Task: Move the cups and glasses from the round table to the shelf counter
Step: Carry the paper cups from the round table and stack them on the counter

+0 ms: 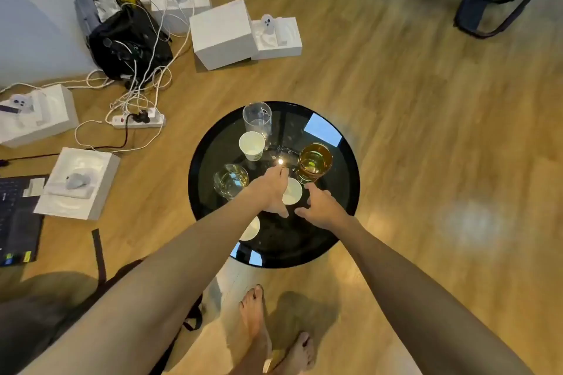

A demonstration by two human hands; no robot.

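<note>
A round black glass table [341, 192] carries several cups and glasses. At its far side stands a tall clear glass [257, 119], with a white paper cup [251, 145] just in front of it. An amber glass [314, 162] stands to the right and a short clear glass [230, 180] to the left. Another white paper cup [293, 192] sits in the middle, between my hands. My left hand [272, 192] hovers over its left side with fingers spread. My right hand [320, 205] reaches beside it, fingers loosely spread, holding nothing. A third paper cup [252, 228] peeks out from under my left forearm.
White boxes [224, 33], a black bag [128, 42], a power strip [138, 119] and tangled cables lie on the wooden floor to the left. A laptop [18, 216] sits at the left edge. A dark chair base [499, 9] stands far right. My bare feet [274, 341] are below the table.
</note>
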